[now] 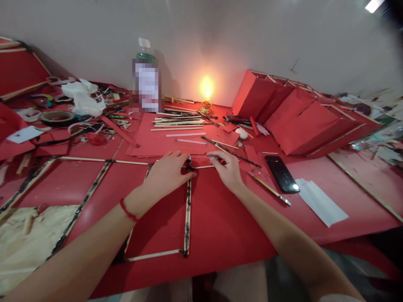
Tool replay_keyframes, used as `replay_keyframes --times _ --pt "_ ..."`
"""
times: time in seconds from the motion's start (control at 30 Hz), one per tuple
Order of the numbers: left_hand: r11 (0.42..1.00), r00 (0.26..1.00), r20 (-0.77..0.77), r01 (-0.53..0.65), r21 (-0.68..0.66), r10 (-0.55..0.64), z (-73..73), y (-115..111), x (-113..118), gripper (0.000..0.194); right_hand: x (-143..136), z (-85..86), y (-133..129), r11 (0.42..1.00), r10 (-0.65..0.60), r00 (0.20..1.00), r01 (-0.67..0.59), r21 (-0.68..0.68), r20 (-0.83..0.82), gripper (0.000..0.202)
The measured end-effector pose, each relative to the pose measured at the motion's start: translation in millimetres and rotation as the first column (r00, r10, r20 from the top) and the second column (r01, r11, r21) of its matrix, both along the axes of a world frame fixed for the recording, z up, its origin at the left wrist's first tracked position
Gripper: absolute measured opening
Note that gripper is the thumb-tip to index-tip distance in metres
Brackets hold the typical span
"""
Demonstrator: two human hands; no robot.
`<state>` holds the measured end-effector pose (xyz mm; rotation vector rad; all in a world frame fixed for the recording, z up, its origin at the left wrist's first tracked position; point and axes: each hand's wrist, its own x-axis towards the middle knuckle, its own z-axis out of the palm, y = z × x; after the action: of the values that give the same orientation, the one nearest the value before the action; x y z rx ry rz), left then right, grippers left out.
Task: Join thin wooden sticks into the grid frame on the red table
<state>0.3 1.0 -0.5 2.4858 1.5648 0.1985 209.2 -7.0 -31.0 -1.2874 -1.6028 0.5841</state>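
Nearest to me, on the red worktop (pixel 220 222), I see the stick frame (pixel 188 218) with dark joints. Its far corner could twist apart, I think, if the hands pull unevenly. The left hand (pixel 171 167) is half closed, fingers and thumb pinching this corner. The right hand (pixel 226 168) is curled, fingertips nearly together, at the thin stick (pixel 204 167); whether it grips, I cannot tell. Farther, the lit lamp (pixel 206 107), if knocked, could scorch the red paper (pixel 147 134).
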Motion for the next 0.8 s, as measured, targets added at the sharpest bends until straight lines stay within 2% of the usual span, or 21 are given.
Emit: replay_keyframes --times 0.23,0.53,0.8 --pt "1.000 1.000 0.001 -0.001 0.012 0.001 0.0 -0.3 -0.1 0.036 0.3 -1.5 0.6 0.999 0.033 0.999 -0.033 -0.026 0.017 0.026" --pt "1.000 1.000 -0.001 -0.001 0.026 0.001 -1.5 -0.7 -0.5 0.034 -0.1 -8.9 3.1 0.992 0.128 0.989 -0.128 0.004 -0.072 0.031" --pt "1.000 1.000 0.000 -0.005 0.018 0.005 -0.3 -0.8 -0.3 0.033 -1.0 -4.8 1.6 0.996 0.084 0.996 -0.083 0.010 -0.033 0.026"
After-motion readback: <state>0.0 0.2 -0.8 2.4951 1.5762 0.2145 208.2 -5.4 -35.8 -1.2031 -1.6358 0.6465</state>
